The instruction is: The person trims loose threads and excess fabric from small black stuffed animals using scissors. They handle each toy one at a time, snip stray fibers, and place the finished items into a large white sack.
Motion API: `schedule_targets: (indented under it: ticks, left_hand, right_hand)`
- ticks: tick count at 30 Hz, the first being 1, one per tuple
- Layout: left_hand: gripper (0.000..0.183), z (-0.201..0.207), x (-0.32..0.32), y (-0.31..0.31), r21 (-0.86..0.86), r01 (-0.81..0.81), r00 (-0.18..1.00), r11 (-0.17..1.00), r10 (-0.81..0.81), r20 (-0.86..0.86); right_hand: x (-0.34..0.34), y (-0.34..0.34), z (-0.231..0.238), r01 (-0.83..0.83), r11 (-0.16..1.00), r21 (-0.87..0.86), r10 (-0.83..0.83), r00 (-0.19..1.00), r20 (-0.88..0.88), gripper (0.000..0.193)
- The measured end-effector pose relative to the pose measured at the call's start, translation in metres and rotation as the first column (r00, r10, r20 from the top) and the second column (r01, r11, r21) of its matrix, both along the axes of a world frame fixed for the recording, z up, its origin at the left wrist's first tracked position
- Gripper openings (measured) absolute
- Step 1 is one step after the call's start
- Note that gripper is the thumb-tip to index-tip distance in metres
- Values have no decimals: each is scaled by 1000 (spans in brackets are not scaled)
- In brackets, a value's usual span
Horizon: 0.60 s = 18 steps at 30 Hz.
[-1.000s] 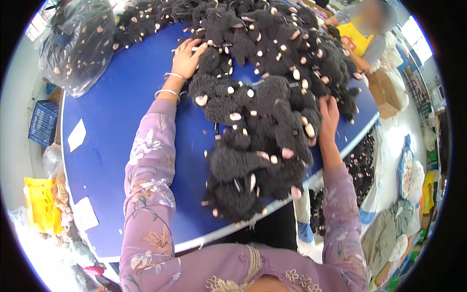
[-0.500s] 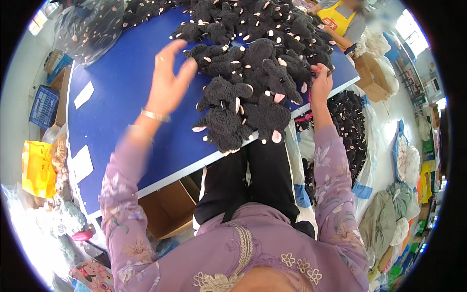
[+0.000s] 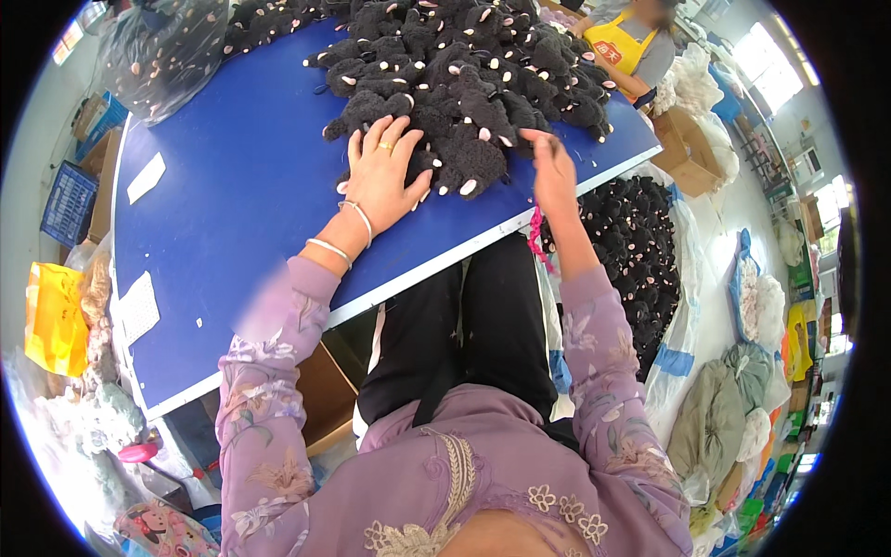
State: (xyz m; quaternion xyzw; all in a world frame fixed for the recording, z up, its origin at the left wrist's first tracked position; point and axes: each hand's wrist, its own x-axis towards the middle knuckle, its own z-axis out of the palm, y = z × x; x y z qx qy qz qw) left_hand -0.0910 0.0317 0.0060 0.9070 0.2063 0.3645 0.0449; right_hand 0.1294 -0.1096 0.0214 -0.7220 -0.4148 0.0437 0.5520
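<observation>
Black fluffy plush toys [image 3: 469, 162] with pale pink and white tips lie heaped on the blue table [image 3: 241, 167]. My left hand [image 3: 385, 167] rests on the near-left edge of the heap, fingers spread over a plush toy and pressing on it. Right of the nearest toys, my right hand [image 3: 554, 176] is closed above the table's front edge. What its curled fingers hold is too hidden to make out. A bright pink cord [image 3: 538, 237] hangs below that hand beside the wrist.
A large bag [image 3: 158, 60] of plush toys stands far left, near white papers [image 3: 146, 178]. Below the table's right edge, an open sack [image 3: 631, 251] holds more black toys. Across the table is a person in a yellow apron [image 3: 617, 46], beside a cardboard box [image 3: 689, 148].
My left hand has come down from the air onto the toys. My right hand has moved left and nearer. The nearest toys have shifted away from the table's front edge.
</observation>
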Motion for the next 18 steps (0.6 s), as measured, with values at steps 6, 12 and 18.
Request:
schedule_targets:
  ticks: [6, 12, 18]
  left_hand:
    - [41, 4, -12, -21, 33, 195, 979, 980, -197, 47]
    - [28, -9, -10, -23, -28, 268, 957, 963, -269, -105]
    - [24, 1, -23, -35, -125, 201, 977, 972, -188, 104]
  right_hand:
    - [-30, -38, -5, 48, 992, 116, -55, 997, 56, 34]
    - [-28, -34, -16, -21, 987, -156, 39, 993, 112, 32]
    - [-18, -44, 11, 99, 994, -44, -98, 995, 25, 34]
